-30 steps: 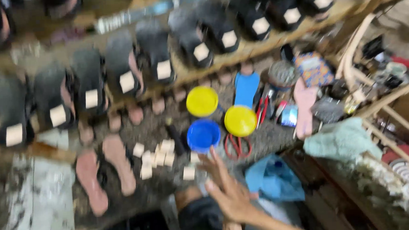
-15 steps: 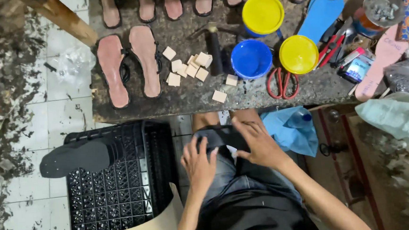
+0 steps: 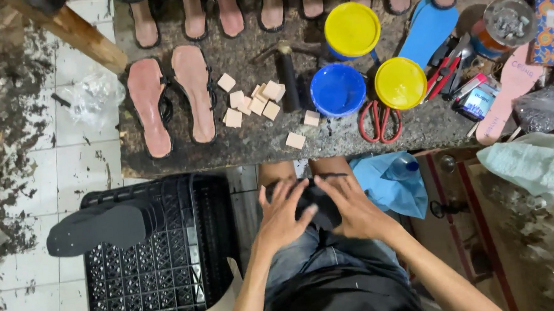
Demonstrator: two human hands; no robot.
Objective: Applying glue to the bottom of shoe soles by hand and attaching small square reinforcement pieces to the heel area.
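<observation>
I sit at a low dark workbench (image 3: 238,145) and look down at my lap. My left hand (image 3: 282,216) and my right hand (image 3: 350,205) both press on a black piece of sandal material (image 3: 315,201) that lies on my thighs. Fingers of both hands are spread over it. On the bench ahead lie two pink insoles (image 3: 171,98), several small pale wooden blocks (image 3: 254,102), a dark hammer (image 3: 287,78), a blue bowl (image 3: 338,89), two yellow lids (image 3: 401,82) and red-handled scissors (image 3: 377,120).
A black plastic crate (image 3: 162,271) stands at my left with a black sole (image 3: 99,227) lying across it. Blue cloth and a bottle (image 3: 391,180) sit by my right knee. A blue insole (image 3: 432,27), tools and tins crowd the bench's right end. Scraps litter the tiled floor (image 3: 6,127).
The view swung down from the shelves of sandals to my lap. My hands came together from apart onto the black piece on my thighs.
</observation>
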